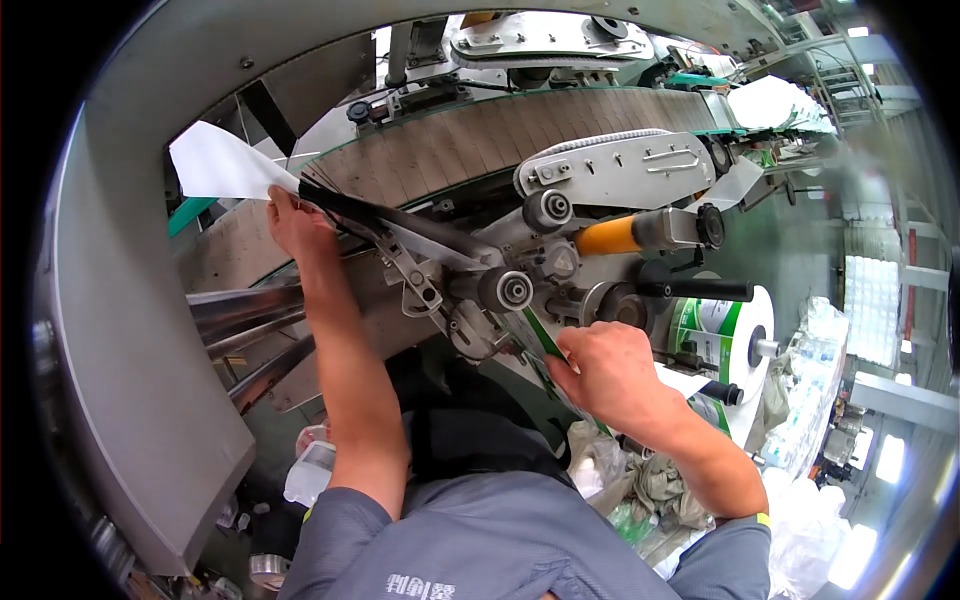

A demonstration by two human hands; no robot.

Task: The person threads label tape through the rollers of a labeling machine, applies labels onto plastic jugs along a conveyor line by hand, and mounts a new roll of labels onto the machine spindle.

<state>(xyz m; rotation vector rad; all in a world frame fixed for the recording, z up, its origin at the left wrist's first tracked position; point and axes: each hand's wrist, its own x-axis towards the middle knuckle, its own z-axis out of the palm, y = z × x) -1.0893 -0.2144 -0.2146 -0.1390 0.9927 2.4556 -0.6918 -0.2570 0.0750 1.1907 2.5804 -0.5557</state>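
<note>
My left hand (293, 225) pinches the lower edge of a white sheet (225, 165), which flares out to the left beside a dark bar of the machine. On the other side, my right hand (615, 372) has its fingers curled against the edge of a green-and-white printed film strip (536, 333). This strip runs down from the metal rollers (514, 290). Part of it is hidden behind my right hand. A large roll of green-and-white printed film (705, 325) hangs to the right of that hand.
A slatted conveyor (470, 145) crosses behind the rollers, with a side belt unit (620, 170) along it. An orange cylinder (607, 236) and a black handle (710, 290) stick out on the right. A grey panel (130, 340) stands at the left. Crumpled plastic (640, 500) lies below.
</note>
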